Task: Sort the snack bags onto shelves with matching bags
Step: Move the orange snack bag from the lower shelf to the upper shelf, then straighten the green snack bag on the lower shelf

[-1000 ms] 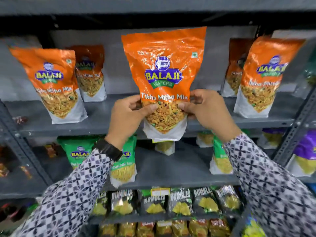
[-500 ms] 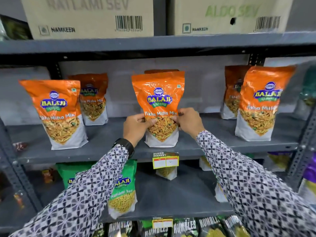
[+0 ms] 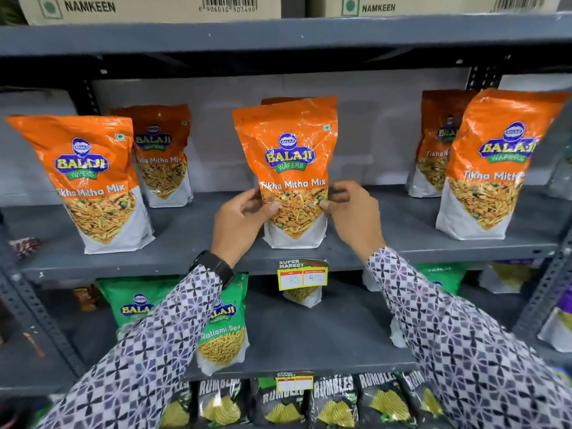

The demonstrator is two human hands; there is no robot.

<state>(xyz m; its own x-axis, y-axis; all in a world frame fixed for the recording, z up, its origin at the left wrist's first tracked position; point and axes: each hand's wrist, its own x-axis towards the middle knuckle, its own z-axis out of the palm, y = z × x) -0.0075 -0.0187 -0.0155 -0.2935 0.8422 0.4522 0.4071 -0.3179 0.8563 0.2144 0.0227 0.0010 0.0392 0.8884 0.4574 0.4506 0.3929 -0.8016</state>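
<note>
Orange and white, the Tikha Mitha Mix bag [image 3: 291,168] stands upright on the grey middle shelf [image 3: 192,239], near its front edge and roughly centred. Another orange bag [image 3: 297,101] peeks out directly behind it. The left hand [image 3: 240,226] touches the bag's lower left side, thumb on the clear window and fingers [image 3: 247,196] curled loosely around the edge. The right hand [image 3: 356,216] sits at the lower right side with its fingers [image 3: 342,188] bent and slightly spread; only the thumb tip appears to touch the bag, so it is not a firm grip. Both arms wear patterned sleeves [image 3: 483,351], and a black watch [image 3: 216,269] sits on the left wrist.

Matching orange bags stand on the same shelf: one at front left [image 3: 93,184], one behind it [image 3: 162,156], and two on the right [image 3: 492,168]. A yellow price tag [image 3: 302,275] hangs from the shelf edge below the centre bag. Green Ratlami Sev bags [image 3: 224,329] stand on the shelf below, and black Rumbles packets [image 3: 334,400] line the lowest row. Cardboard boxes [image 3: 148,7] rest on the top shelf.
</note>
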